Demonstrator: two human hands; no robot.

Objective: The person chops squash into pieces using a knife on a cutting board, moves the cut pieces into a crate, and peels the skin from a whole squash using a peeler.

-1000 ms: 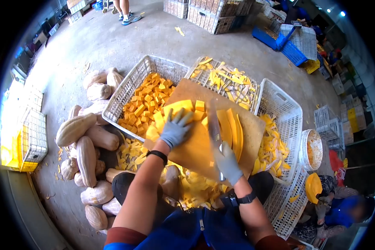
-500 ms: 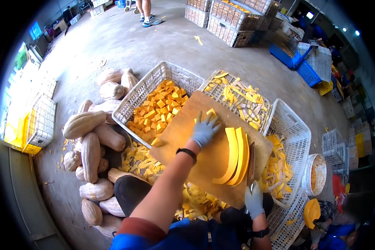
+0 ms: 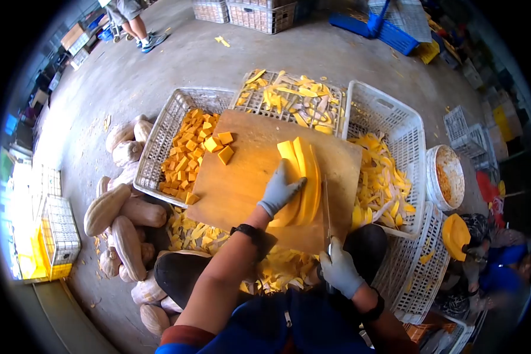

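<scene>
Long orange pumpkin slices [image 3: 304,171] lie side by side on a wooden cutting board [image 3: 242,189]. My left hand [image 3: 282,192], in a grey glove, rests on them, its fingers and thumb gripping their left side. In my gloved right hand [image 3: 342,272] is the handle of a knife [image 3: 326,206], its blade just to the right of the slices and pointing away from me. A few pumpkin cubes [image 3: 225,154] sit near the board's far left edge. Beside it, a white crate [image 3: 153,147] holds many more cubes.
Whole pumpkins [image 3: 127,248] are piled at left. Peelings lie on an upturned crate [image 3: 342,112] beyond the board and in a white crate [image 3: 416,135] at right. A white bucket [image 3: 432,177] stands farther right. Another person's hand [image 3: 472,265] is near a peeled pumpkin [image 3: 454,236].
My left hand has moved from the cubes at the board's far side onto the slices. Several cubes now show at the far left edge. The camera view has turned to the right.
</scene>
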